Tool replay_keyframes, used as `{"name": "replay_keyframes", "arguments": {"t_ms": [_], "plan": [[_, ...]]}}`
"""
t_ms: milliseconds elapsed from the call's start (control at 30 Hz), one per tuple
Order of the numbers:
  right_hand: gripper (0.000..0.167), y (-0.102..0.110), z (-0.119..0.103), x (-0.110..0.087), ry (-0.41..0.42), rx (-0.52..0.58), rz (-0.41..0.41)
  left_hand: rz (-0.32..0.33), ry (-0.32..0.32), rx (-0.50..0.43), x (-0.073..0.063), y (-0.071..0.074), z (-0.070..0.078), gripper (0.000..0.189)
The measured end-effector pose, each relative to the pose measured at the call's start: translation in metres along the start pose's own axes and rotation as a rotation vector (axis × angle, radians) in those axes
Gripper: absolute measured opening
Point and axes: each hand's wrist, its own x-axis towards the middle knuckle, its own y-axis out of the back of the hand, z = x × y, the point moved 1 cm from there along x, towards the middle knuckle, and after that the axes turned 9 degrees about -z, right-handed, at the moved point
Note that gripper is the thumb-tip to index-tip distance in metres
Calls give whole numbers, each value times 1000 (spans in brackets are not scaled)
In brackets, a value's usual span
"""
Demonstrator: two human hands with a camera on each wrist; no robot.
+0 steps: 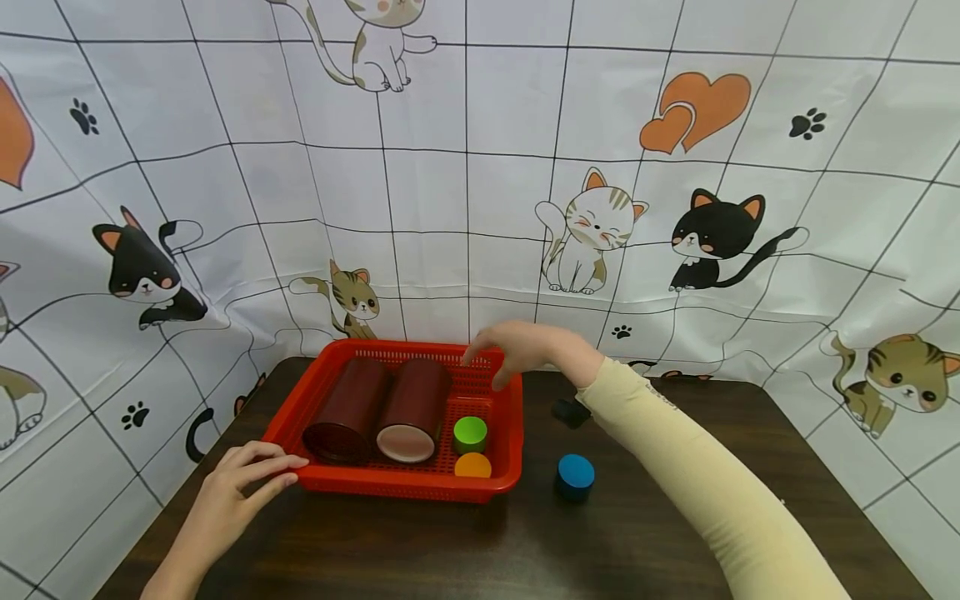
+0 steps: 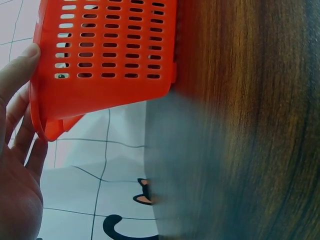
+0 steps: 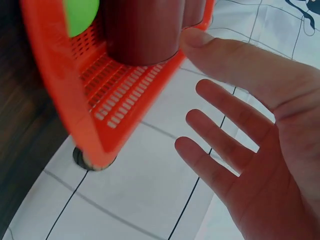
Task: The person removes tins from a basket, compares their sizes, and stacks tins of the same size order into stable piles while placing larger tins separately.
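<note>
A red plastic basket [image 1: 504, 479] with slotted walls stands on the dark wooden table. Side by side in it lie two dark maroon cylinders [image 1: 348, 408], the right one showing a pale end. To their right sit a green round piece [image 1: 470, 433] and a yellow-orange round piece [image 1: 473, 466]. At the basket's front left corner my left hand [image 1: 232, 492] pinches the rim, thumb on the outer side in the left wrist view. Over the back right of the basket hovers my right hand [image 1: 525, 346], fingers apart and holding nothing; the right wrist view shows its spread fingers [image 3: 215, 160] beside the rim.
Right of the basket a blue round piece [image 1: 575, 477] stands on the table [image 1: 600, 550]. Farther back lies a small black object [image 1: 572, 412], partly behind the right forearm. A white sheet [image 1: 465, 192] with cat drawings hangs behind and along the sides.
</note>
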Motion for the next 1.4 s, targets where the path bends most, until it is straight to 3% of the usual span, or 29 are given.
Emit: {"name": "replay_keyframes", "arguments": {"t_ms": [367,633,867,1033,1400], "plan": [[50,3,-12,22,0,25,-2,6,13,-6,-2,-2,-3,40],[47,2,-9,27,-18,162,72,19,-19,-16,2,-1,-1,41],[44,-13,-10,35,-36,111,117,19,-1,-8,0,-1,-2,40],[42,-30,-9,45,-63,94,83,10,12,-9,-1,-2,-2,39],[36,-55,-6,60,-114,167,4,11,11,1,-1,-1,-2,39]]}}
